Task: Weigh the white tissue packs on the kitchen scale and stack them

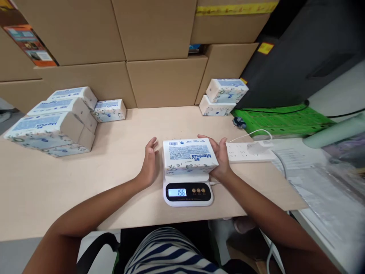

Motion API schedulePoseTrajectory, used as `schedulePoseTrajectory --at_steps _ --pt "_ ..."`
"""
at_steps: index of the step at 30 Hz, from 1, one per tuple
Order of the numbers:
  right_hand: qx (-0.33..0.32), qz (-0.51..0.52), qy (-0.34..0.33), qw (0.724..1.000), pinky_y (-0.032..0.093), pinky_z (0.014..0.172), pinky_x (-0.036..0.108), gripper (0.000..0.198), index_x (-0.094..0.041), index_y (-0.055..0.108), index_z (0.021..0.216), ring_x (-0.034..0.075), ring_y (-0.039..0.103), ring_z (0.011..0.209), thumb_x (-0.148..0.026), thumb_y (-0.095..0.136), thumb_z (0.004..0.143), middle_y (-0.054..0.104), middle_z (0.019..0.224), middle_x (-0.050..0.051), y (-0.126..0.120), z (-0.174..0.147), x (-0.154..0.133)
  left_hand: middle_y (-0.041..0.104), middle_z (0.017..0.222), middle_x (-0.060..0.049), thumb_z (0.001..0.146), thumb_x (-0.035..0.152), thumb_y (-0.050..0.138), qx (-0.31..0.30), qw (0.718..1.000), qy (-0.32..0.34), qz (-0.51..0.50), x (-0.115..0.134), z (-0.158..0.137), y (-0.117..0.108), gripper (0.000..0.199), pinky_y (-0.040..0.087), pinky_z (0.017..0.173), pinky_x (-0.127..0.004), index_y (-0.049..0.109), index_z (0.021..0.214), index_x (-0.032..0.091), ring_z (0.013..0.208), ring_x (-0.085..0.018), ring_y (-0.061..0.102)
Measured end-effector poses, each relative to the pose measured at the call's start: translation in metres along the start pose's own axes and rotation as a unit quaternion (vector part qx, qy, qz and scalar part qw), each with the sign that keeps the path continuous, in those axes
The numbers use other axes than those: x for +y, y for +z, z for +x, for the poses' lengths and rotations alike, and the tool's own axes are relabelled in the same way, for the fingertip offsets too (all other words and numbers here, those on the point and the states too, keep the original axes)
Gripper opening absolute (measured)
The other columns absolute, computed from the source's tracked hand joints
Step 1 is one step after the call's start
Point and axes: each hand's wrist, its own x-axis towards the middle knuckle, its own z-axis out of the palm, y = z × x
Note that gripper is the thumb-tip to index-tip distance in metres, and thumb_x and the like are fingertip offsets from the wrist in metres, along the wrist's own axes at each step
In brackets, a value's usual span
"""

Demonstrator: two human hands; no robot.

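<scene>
A white tissue pack [189, 154] with blue "Manhua" print lies on the platform of a small white kitchen scale [188, 204]. The scale's lit display appears to read 196, though any decimal point is unclear. To the left of the pack, my left hand [149, 163] is open and apart from it, fingers slightly curled upward. Against the pack's right end rests my right hand [221, 160], its thumb raised and some fingers reaching behind the far edge. The hand looks open, not closed round the pack; part of it is hidden.
Several tissue packs [57, 125] are stacked at left, with a single pack [111, 110] beside them. Two more [226, 91] stand at back right. Cardboard boxes [168, 82] wall the back. Right of the scale are a power strip [236, 152], cables and a green crate [285, 120].
</scene>
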Motion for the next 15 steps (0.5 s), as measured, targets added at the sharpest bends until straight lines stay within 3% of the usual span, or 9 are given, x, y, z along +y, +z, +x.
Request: schedulePoseTrajectory --at_steps 2,5,8,10,15 --pt "0.009 0.000 -0.005 1.000 0.061 0.099 0.053 0.082 -0.029 0.077 0.113 0.037 0.076 0.121 -0.101 0.057 0.077 0.084 0.100 0.006 -0.002 -0.001 0.000 0.040 0.171 -0.010 0.098 0.089 0.033 0.038 0.999 0.013 -0.003 -0.003 0.006 -0.005 0.077 0.036 0.131 -0.058 0.045 0.152 0.036 0.162 -0.035 0.038" --pt "0.014 -0.005 -0.010 1.000 0.061 0.099 0.053 0.080 -0.030 0.078 0.113 0.036 0.076 0.120 -0.100 0.057 0.079 0.084 0.103 0.006 -0.006 0.001 0.000 0.044 0.167 -0.011 0.100 0.086 0.034 0.062 0.998 0.007 -0.007 -0.006 0.013 -0.010 0.072 0.039 0.129 -0.058 0.047 0.149 0.035 0.155 -0.034 0.047" --pt "0.032 -0.024 -0.034 0.999 0.061 0.096 0.053 0.082 -0.030 0.080 0.112 0.035 0.078 0.112 -0.100 0.055 0.079 0.084 0.107 0.007 -0.009 0.008 0.001 0.047 0.165 -0.012 0.102 0.084 0.031 0.042 0.999 -0.007 -0.007 -0.005 0.014 -0.012 0.069 0.041 0.127 -0.059 0.052 0.144 0.033 0.147 -0.033 0.055" --pt "0.059 -0.043 -0.056 0.996 0.061 0.092 0.054 0.082 -0.029 0.081 0.107 0.035 0.080 0.102 -0.101 0.056 0.077 0.084 0.098 0.008 -0.011 0.013 0.002 0.047 0.164 -0.012 0.103 0.083 0.030 0.025 1.000 -0.007 0.003 -0.004 0.013 -0.012 0.068 0.042 0.127 -0.058 0.054 0.141 0.033 0.146 -0.033 0.055" --pt "0.178 -0.125 -0.128 0.968 0.059 0.083 0.057 0.072 -0.027 0.083 0.092 0.035 0.076 0.081 -0.092 0.055 0.084 0.075 0.079 0.007 -0.027 0.011 0.003 0.053 0.159 -0.011 0.101 0.086 0.026 -0.010 1.000 -0.001 0.006 -0.002 0.007 -0.006 0.075 0.043 0.127 -0.058 0.062 0.134 0.029 0.151 -0.036 0.049"
